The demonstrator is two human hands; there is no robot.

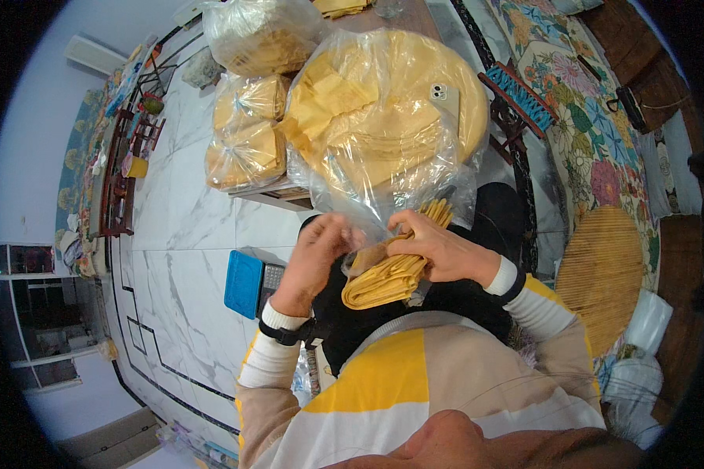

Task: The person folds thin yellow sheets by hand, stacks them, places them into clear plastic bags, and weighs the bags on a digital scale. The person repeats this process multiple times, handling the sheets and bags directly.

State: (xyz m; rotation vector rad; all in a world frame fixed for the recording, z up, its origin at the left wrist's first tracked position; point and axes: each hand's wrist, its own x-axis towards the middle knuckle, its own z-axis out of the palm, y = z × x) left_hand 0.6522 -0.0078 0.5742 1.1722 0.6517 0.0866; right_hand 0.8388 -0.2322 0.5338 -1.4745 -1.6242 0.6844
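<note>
In my lap is a thick bundle of folded yellow sheets, its layered edges facing me. My right hand is closed on the bundle, thumb and fingers pressing its upper side. To the left of it my left hand is raised with curled fingers, slightly blurred. Clear plastic hangs near those fingertips, but what they pinch I cannot make out. Just beyond my hands a large clear plastic bag lies over a round yellow surface, with more yellow sheets under or in it.
A phone rests on the round surface. Several plastic-wrapped yellow packs are stacked to its left. On the marble floor sits a blue-lidded box. A blue-slatted folding stool stands at right, beside a flowered sofa cover and bamboo mat.
</note>
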